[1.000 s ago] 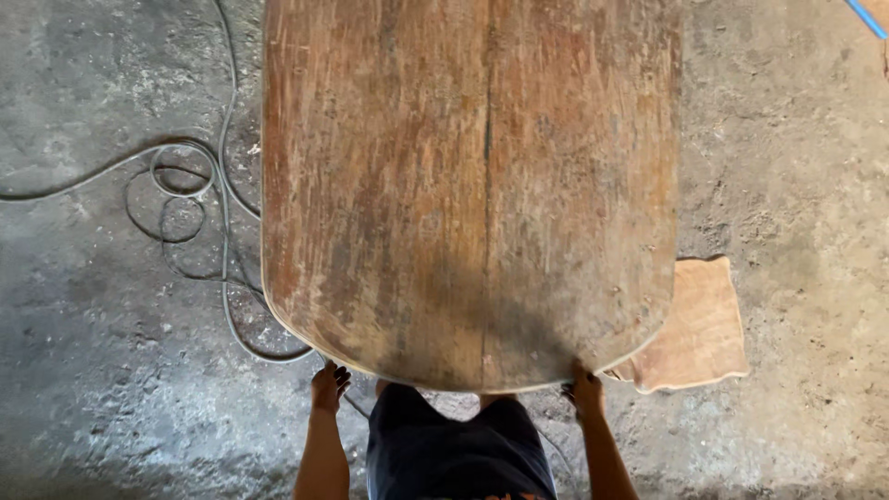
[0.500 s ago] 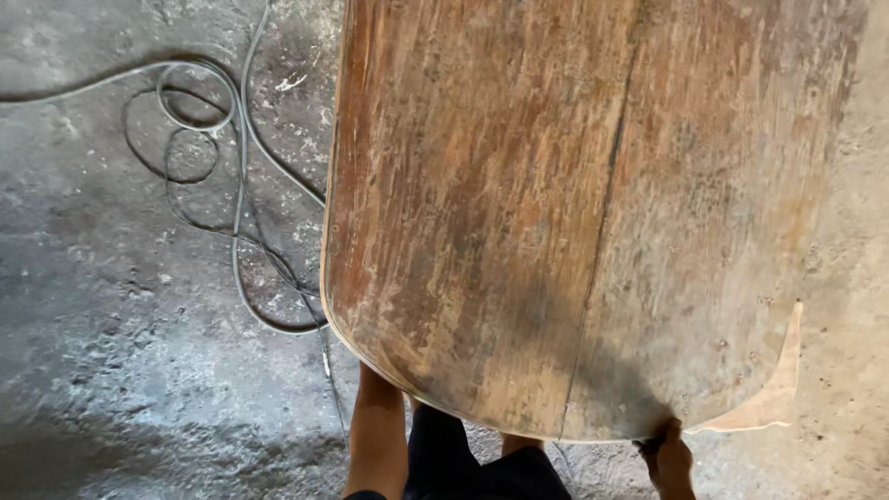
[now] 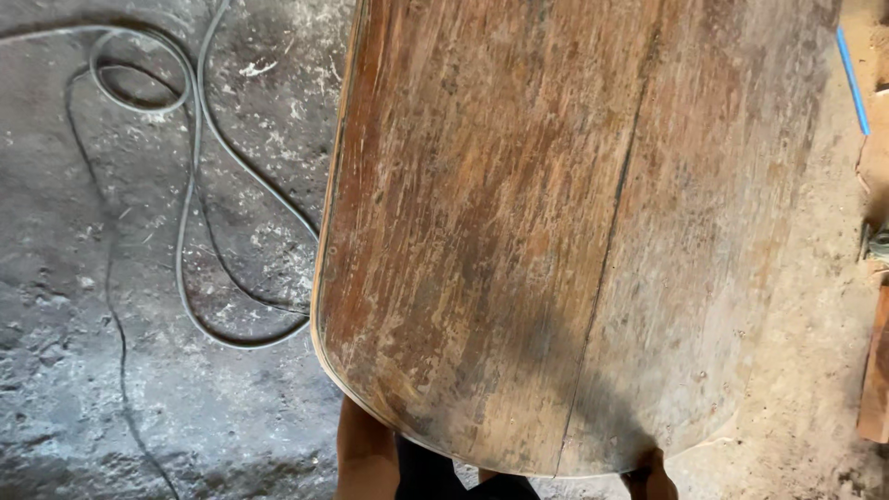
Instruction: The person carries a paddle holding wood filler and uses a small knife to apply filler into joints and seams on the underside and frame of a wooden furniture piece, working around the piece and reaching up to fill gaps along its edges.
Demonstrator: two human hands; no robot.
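Observation:
A big, worn wooden tabletop [image 3: 556, 231] with a rounded near end and a dark seam down its length fills most of the view. It is held above a concrete floor. My left forearm [image 3: 366, 454] reaches up beneath its near-left edge, with my left hand hidden under the wood. At the near-right edge, my right hand [image 3: 648, 480] grips the rim, only the fingers and knuckles showing. My dark trousers [image 3: 435, 477] are visible just under the near end.
A grey cable [image 3: 190, 185] lies in loops on the dusty concrete floor at the left, beside a thin black wire [image 3: 111, 296]. A blue strip [image 3: 852, 79] and brown wood pieces [image 3: 875, 380] lie along the right edge.
The tabletop has swung to the right and fills more of the view. My left hand, earlier gripping the near rim, is now hidden beneath it. The cable loops have shifted up and left.

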